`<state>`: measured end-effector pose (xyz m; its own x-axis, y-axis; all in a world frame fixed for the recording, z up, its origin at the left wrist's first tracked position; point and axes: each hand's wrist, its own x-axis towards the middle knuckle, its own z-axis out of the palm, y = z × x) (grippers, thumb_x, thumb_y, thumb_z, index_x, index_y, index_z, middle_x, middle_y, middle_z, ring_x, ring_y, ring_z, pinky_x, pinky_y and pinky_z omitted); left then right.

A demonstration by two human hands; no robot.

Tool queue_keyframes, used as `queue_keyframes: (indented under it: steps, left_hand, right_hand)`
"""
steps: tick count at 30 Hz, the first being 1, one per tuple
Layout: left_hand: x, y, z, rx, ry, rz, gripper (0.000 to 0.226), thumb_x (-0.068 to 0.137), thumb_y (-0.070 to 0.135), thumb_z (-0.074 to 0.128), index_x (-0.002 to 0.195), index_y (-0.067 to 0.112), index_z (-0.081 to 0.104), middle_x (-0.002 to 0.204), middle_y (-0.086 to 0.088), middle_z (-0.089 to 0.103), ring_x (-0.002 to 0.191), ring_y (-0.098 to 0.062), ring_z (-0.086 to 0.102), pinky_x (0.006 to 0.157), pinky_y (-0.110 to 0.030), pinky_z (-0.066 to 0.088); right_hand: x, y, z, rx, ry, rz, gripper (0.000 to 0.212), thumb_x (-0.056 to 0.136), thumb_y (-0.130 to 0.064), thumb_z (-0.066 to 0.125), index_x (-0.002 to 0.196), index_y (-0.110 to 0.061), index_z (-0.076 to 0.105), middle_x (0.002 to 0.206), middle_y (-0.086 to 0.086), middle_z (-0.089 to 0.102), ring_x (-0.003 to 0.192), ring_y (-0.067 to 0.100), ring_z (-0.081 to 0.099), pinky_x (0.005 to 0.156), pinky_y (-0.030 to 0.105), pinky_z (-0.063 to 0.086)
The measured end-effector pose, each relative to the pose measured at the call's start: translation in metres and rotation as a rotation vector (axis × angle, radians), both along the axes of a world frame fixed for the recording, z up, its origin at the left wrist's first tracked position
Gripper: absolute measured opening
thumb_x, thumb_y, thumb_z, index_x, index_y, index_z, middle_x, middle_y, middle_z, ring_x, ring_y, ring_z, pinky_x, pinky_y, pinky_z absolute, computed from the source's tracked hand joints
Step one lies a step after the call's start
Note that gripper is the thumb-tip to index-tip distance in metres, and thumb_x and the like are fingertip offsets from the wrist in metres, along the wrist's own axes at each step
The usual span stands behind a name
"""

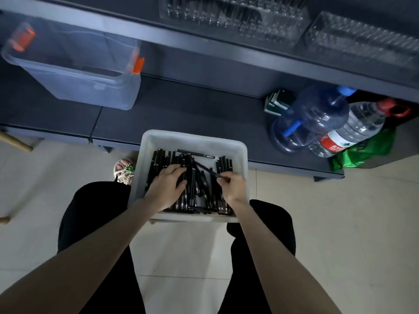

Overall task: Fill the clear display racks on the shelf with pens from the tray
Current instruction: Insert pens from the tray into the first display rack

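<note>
Head view: white tray [192, 141] by knees, full of black pens [158, 164]. Left hand [166, 184] lies on pile, fingers bent over pens; real hold or not, can't tell. Right hand [233, 186] pinches single pen [205, 167] by very end, shaft slanted, blurred. Likely trouble: end-pinch slips on lift to clear racks [233, 17] on shelf [204, 44] above; pen drops to floor.

Nothing is reading clearly: the red-and-white label [334, 142] on the clear bottle [362, 123] at right and the green box [275, 103] nearby are showing only blurred marks.
</note>
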<state>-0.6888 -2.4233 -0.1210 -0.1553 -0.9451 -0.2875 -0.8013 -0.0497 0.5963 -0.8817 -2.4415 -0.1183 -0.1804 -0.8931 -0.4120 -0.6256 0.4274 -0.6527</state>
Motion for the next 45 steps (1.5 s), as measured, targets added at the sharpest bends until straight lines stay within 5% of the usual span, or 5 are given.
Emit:
queue_keyframes:
  steps: [8, 13, 27, 37, 45]
  left_hand:
    - [-0.007, -0.016, 0.09, -0.193, 0.003, -0.131, 0.047, 0.097, 0.02, 0.046, 0.142, 0.012, 0.036, 0.148, -0.005, 0.033, 0.135, -0.025, 0.032, 0.111, -0.036, 0.028]
    - [-0.006, -0.026, 0.159, -0.29, 0.065, -0.126, 0.032, 0.096, 0.013, 0.049, 0.127, 0.006, 0.056, 0.119, -0.012, 0.06, 0.113, -0.03, 0.054, 0.095, -0.031, 0.037]
    - [-0.038, -0.063, 0.269, -0.538, 0.256, 0.041, 0.02, 0.073, 0.016, 0.079, 0.08, 0.017, 0.06, 0.069, 0.011, 0.056, 0.066, -0.011, 0.052, 0.061, -0.009, 0.037]
    - [-0.045, -0.134, 0.249, -0.528, 0.11, -0.006, 0.051, 0.091, 0.031, 0.059, 0.136, 0.013, 0.044, 0.133, -0.005, 0.048, 0.127, -0.021, 0.042, 0.103, -0.035, 0.038]
    - [-0.041, -0.205, 0.239, -0.674, -0.279, -0.031, 0.049, 0.097, 0.033, 0.043, 0.142, 0.016, 0.034, 0.141, -0.003, 0.033, 0.13, -0.025, 0.028, 0.106, -0.038, 0.024]
  right_hand:
    - [-0.009, -0.009, 0.115, -0.286, -0.224, 0.074, 0.015, 0.075, 0.004, 0.073, 0.084, -0.008, 0.07, 0.081, 0.0, 0.065, 0.059, -0.01, 0.055, 0.07, 0.006, 0.041]
    - [-0.012, -0.019, 0.195, -0.468, -0.363, 0.085, 0.026, 0.073, 0.009, 0.072, 0.082, -0.014, 0.066, 0.082, 0.006, 0.066, 0.073, 0.015, 0.06, 0.08, 0.029, 0.051]
    - [-0.018, -0.056, 0.317, -0.674, -0.663, 0.028, 0.027, 0.083, 0.007, 0.064, 0.101, -0.011, 0.056, 0.072, 0.006, 0.061, 0.056, 0.011, 0.065, 0.063, 0.024, 0.058]
    - [-0.028, -0.143, 0.317, -0.779, -0.379, -0.044, 0.034, 0.086, 0.008, 0.058, 0.099, -0.022, 0.05, 0.075, 0.002, 0.059, 0.077, 0.024, 0.063, 0.082, 0.043, 0.055]
    - [-0.023, -0.209, 0.321, -1.034, -0.136, -0.003, 0.029, 0.088, 0.007, 0.054, 0.113, -0.007, 0.054, 0.086, 0.004, 0.058, 0.076, 0.016, 0.056, 0.076, 0.027, 0.048]
